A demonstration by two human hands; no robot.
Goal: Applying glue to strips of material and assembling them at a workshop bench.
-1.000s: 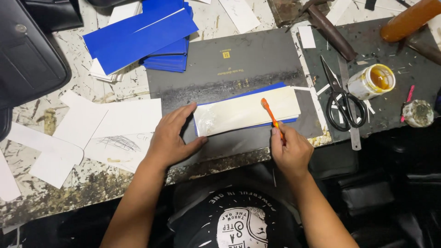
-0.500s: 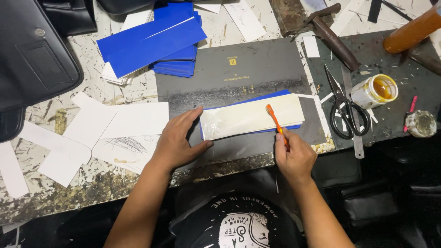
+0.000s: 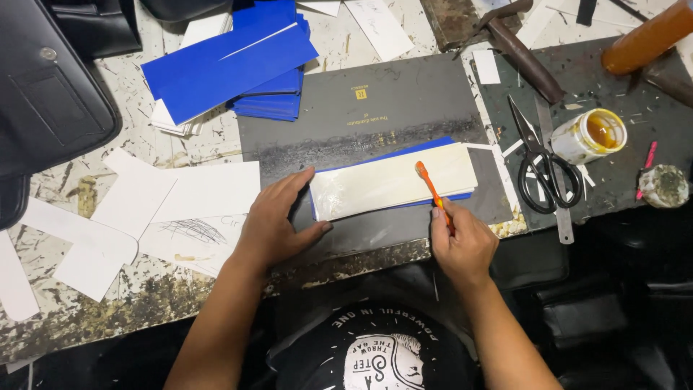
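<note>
My right hand grips an orange toothbrush, its head resting on a long white strip wet with glue. Beneath the strip lies a blue card, and both rest on a dark grey board. At the strip's left end, my left hand presses flat with fingers spread, steadying it.
A stack of blue cards sits at the back left. Black scissors, a metal ruler and an open glue jar lie to the right. Loose white paper pieces cover the left. A hammer lies at the back.
The toothbrush head has shifted slightly along the right part of the white strip. My left hand has stayed pressed on the strip's left end.
</note>
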